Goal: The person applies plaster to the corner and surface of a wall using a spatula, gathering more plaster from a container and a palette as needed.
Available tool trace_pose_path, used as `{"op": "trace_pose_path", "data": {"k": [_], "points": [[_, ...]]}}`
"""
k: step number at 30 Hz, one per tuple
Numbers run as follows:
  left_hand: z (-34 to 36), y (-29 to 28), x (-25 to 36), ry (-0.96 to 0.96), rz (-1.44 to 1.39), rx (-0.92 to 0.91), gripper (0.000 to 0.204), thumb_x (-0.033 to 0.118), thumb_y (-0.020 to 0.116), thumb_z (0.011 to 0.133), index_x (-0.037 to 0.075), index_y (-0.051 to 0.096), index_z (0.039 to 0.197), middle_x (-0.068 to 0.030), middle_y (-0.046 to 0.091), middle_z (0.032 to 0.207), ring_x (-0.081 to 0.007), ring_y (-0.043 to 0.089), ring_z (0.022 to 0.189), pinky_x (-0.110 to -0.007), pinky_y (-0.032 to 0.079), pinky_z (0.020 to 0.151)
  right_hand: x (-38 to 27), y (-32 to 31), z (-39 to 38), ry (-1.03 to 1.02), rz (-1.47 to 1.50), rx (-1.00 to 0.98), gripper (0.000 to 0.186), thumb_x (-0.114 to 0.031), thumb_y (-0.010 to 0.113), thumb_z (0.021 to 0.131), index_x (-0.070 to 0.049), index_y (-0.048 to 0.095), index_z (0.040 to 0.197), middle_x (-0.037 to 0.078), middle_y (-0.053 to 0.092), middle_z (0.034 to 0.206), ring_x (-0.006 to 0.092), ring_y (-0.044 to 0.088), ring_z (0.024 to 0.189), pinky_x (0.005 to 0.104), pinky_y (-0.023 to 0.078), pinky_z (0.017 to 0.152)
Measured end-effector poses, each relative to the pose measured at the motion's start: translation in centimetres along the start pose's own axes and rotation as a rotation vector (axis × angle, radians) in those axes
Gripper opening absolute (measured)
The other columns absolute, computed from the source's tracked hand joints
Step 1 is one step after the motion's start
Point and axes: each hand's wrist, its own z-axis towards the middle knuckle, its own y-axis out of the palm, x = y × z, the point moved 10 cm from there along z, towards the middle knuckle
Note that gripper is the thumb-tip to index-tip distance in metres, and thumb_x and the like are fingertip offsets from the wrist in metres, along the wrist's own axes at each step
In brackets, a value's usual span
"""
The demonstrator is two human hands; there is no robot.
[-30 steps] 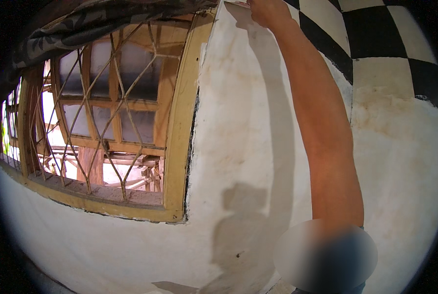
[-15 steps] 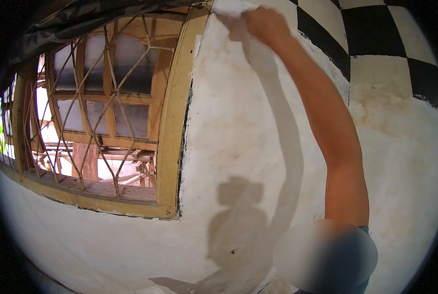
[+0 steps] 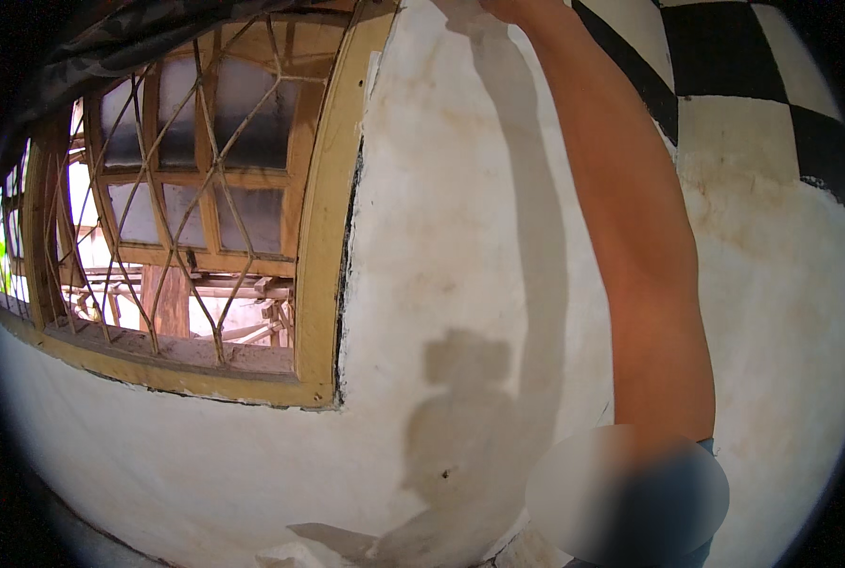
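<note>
My right arm (image 3: 631,208) reaches steeply up along a stained white wall (image 3: 422,237). Only a sliver of my right hand (image 3: 504,8) shows at the top edge, close to the wall's upper part. Its fingers lie out of the picture, so whether they hold anything is hidden. A shadow of the raised arm falls on the wall to its left. My left hand is nowhere in the picture.
At left is a yellow-brown wooden window frame (image 3: 316,284) with thin metal bars. Dark cloth (image 3: 110,47) hangs over its top. Black and white checkered tiles (image 3: 725,52) cover the upper right wall. A pale object (image 3: 299,555) sits at the lower edge.
My right hand has moved up, mostly out of the picture; before, it showed closed against the wall near the top. The window and wall have shifted slightly in view.
</note>
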Motion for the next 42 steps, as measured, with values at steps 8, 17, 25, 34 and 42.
{"op": "trace_pose_path", "data": {"k": [8,17,25,34,42], "points": [[1.2,-2.3,-6.0,-0.208,-0.45,-0.031,0.054,0.046,0.041,0.096,0.005,0.043,0.13,-0.009,0.056,0.118,-0.0246,0.057,0.104,-0.041,0.052,0.085,-2.2,0.9,-2.2,-0.1,0.035,-0.081,0.016,-0.01,0.057,0.076,-0.003,0.068,0.084,0.022,0.067,0.086,0.0362,0.066,0.086,0.0456,0.052,0.076],[0.8,-2.0,-2.1,0.108,-0.002,-0.068,0.059,0.027,0.07,0.079,0.008,0.046,0.13,-0.0096,0.058,0.116,-0.0241,0.059,0.1,-0.041,0.054,0.08,1.3,-1.0,-10.4,0.06,0.184,-0.131,0.037,-0.004,0.053,0.079,-0.008,0.064,0.114,0.021,0.065,0.095,0.0392,0.063,0.087,0.0449,0.05,0.08],[0.2,3.0,0.4,0.202,0.221,-0.142,0.049,0.04,0.062,0.084,0.011,0.052,0.122,-0.0077,0.058,0.111,-0.0231,0.058,0.1,-0.038,0.053,0.081,-5.1,4.9,-15.1,-0.177,0.136,-0.194,0.022,-0.008,0.052,0.079,-0.014,0.067,0.093,0.013,0.066,0.083,0.0334,0.064,0.085,0.0438,0.051,0.074],[0.8,3.6,-3.7,-0.311,-0.403,-0.041,0.047,0.044,0.056,0.086,0.012,0.053,0.12,-0.0071,0.058,0.109,-0.0235,0.057,0.1,-0.039,0.052,0.081,14.0,4.2,-14.1,0.596,0.046,-0.191,0.027,-0.021,0.049,0.087,-0.005,0.068,0.098,0.023,0.065,0.101,0.0397,0.062,0.093,0.0466,0.049,0.082],[1.3,4.1,-5.4,-0.419,-0.493,0.013,0.045,0.047,0.051,0.088,0.013,0.054,0.118,-0.0066,0.058,0.107,-0.0239,0.057,0.1,-0.039,0.051,0.081,3.6,4.7,-4.9,0.226,0.163,-0.011,0.017,-0.012,0.061,0.072,-0.003,0.068,0.084,0.02,0.068,0.088,0.0345,0.066,0.085,0.0442,0.053,0.077]]}}
